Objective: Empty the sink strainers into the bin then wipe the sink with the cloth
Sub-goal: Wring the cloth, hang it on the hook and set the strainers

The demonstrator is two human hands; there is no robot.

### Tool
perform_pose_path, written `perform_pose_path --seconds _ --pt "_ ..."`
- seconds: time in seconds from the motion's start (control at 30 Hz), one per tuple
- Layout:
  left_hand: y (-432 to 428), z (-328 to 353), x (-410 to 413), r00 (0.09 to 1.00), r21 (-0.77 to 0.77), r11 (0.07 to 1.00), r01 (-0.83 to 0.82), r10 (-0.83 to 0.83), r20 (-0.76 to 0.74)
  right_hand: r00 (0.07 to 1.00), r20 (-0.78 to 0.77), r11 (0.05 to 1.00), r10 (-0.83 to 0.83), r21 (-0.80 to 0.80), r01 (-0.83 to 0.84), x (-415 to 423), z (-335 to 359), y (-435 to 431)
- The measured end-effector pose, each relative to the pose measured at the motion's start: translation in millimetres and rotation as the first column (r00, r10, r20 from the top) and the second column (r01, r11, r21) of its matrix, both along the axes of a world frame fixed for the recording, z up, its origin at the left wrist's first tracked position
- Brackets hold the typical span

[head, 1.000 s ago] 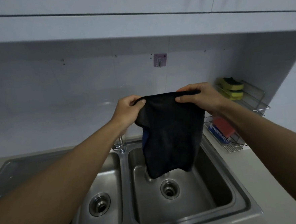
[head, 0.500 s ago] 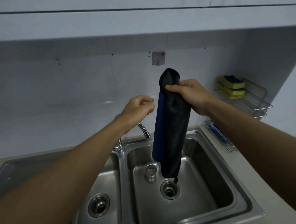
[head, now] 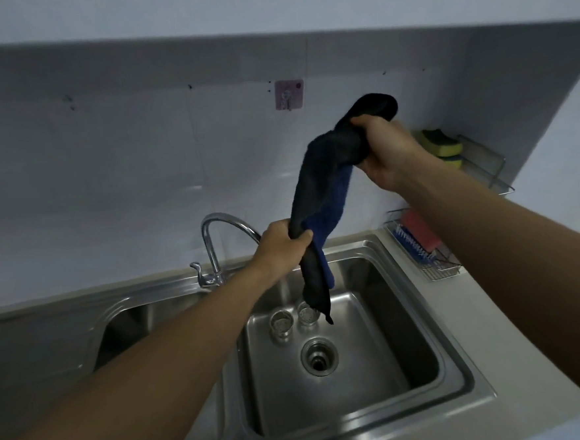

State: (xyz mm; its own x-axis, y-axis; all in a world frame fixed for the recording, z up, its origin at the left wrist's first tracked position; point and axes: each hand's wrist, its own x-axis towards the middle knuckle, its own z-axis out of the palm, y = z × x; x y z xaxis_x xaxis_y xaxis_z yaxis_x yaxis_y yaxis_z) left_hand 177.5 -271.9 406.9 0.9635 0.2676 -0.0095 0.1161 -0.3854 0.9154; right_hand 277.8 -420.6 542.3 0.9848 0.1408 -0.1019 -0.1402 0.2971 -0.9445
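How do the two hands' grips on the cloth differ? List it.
The right hand is raised near the wall, clutching the cloth's upper end; the left hand sits lower, over the sink, squeezing its middle. The right shows its back, the left its knuckles. Both are closed on the same dark cloth.

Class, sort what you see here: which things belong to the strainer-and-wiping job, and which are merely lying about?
Job: cloth, held by left hand and right hand; two strainers; sink.
Lying about: sponges; wire rack; wall hook.
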Motion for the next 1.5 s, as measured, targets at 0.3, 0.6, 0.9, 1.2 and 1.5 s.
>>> perform_pose_path --seconds 0.3,0.6,0.9,1.2,1.5 --pt "-17 32 27 0.997 -0.159 0.984 -0.077 0.079 0.002 0.911 -0.312 0.805 0.27 -0.446 -0.392 -13 -76 -55" --pt "-27 30 37 0.996 -0.325 0.943 -0.078 0.058 -0.068 0.742 -0.397 0.308 0.54 -0.727 -0.613 -44 -102 -42" --pt "2 36 25 0.99 -0.458 0.885 -0.08 0.016 -0.141 0.867 -0.167 0.765 0.47 -0.413 -0.495 -25 -71 -32" --pt "9 49 20 0.979 -0.118 0.993 0.005 0.02 0.204 0.894 -0.226 0.875 0.386 -0.216 -0.433 3 -51 -26" --pt "-5 50 34 0.964 0.154 0.983 0.1 -0.134 0.231 0.843 -0.353 0.875 0.406 -0.117 -0.47 26 -53 -31"
